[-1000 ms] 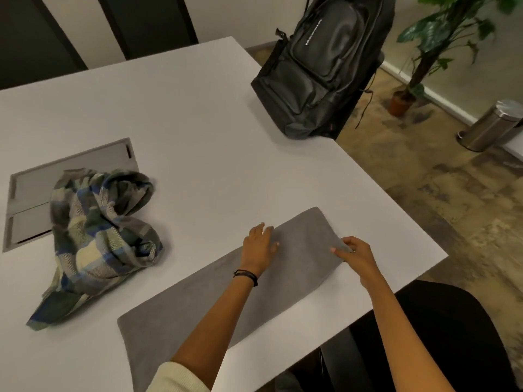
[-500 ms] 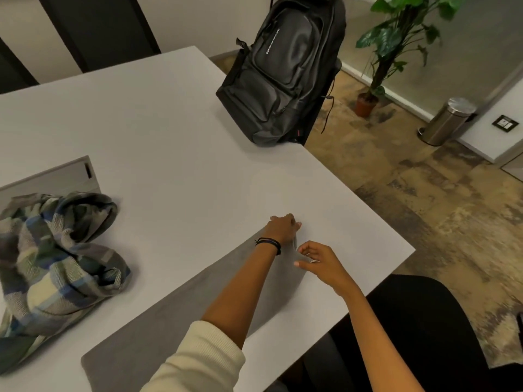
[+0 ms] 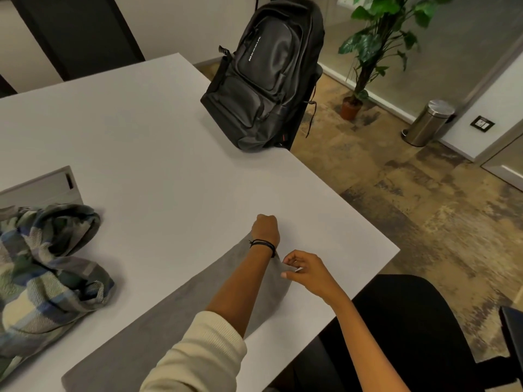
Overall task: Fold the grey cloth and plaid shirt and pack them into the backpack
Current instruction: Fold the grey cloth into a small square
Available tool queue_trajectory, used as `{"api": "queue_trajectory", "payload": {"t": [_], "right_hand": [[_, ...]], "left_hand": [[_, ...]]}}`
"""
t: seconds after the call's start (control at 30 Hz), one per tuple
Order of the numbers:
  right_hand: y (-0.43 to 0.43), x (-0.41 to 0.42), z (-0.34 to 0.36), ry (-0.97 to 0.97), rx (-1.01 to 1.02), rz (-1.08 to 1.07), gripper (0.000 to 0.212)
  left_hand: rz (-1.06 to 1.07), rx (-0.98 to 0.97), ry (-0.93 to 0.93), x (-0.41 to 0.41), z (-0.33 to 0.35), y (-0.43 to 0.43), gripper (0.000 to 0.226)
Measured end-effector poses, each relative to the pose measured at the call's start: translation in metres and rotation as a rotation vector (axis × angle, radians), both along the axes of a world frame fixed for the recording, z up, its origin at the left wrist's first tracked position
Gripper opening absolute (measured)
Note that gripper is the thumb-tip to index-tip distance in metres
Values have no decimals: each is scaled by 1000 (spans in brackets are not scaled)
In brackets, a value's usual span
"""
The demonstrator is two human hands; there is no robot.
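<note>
The grey cloth [image 3: 158, 329] lies as a long strip across the near part of the white table [image 3: 158, 154]. My left hand [image 3: 265, 229] is closed in a fist on the cloth's far right corner. My right hand [image 3: 304, 271] pinches the near right corner just beside my left forearm. The plaid shirt [image 3: 45, 267] sits crumpled at the left of the table. The black backpack [image 3: 266, 77] stands upright at the table's far right edge, closed as far as I can see.
A grey hatch panel [image 3: 36, 188] is set into the table behind the shirt. A black chair [image 3: 402, 329] is at the near right. On the floor stand a potted plant [image 3: 368, 60] and a steel bin [image 3: 430, 123].
Both hands have gathered at the cloth's right end and closed on its corners. The end has lifted and bunched slightly. The view has shifted to the right.
</note>
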State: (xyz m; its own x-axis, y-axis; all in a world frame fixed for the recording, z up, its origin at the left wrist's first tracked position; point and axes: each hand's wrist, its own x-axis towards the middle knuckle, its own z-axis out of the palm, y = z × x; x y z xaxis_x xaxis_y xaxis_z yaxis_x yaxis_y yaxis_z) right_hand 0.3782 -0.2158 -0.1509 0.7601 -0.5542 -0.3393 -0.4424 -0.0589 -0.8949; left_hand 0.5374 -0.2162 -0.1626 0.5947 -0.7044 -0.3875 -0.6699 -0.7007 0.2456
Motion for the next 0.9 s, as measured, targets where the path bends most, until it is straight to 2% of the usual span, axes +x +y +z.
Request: {"api": "queue_trajectory", "payload": {"t": [0.2,0.43,0.6,0.9], "right_hand": [[1,1,2,-70,35,-58,31],[8,-1,2,-93,-28,-42,29],[13,-1,9,-133,-25,-46,31],[23,-7,14,-190,30,-145,12]], "left_hand": [[52,-193,48,18,1,9,33],[119,-380,116,41,5,25,41],[135,-387,89,54,16,34,28],[245,-489,115,68,37,51,12]]}}
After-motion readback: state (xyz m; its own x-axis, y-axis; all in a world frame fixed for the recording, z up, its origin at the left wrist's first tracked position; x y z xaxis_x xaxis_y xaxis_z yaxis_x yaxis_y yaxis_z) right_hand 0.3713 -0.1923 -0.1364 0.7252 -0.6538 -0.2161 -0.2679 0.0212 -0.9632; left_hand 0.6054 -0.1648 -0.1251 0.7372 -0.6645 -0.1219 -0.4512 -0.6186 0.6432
